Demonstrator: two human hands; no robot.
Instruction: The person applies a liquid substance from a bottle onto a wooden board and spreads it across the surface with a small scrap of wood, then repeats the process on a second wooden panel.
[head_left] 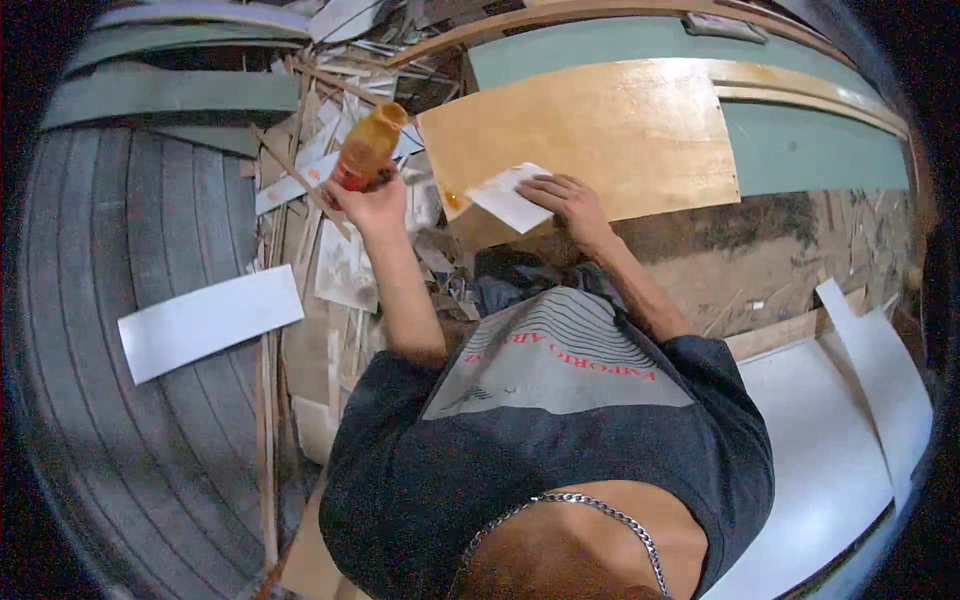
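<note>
My left hand (375,205) is wrapped round the lower part of an amber plastic bottle (370,145) with a reddish base. The bottle tilts with its open mouth toward the upper right, close to the left edge of a pale wooden board (600,130). My right hand (568,205) grips a small white rectangular sheet (512,200), fingers on top and thumb hidden. The sheet lies over the board's near left edge. Beside it, a yellowish-brown wet spot (453,199) shows on the board, whose surface has a glossy sheen.
Green panels (820,145) lie under and behind the board. Wood strips and scraps (335,130) clutter the left side. A white panel (212,322) rests on grey corrugated sheeting (100,220). Larger white sheets (810,430) lie at the right, near a dusty brown surface (740,270).
</note>
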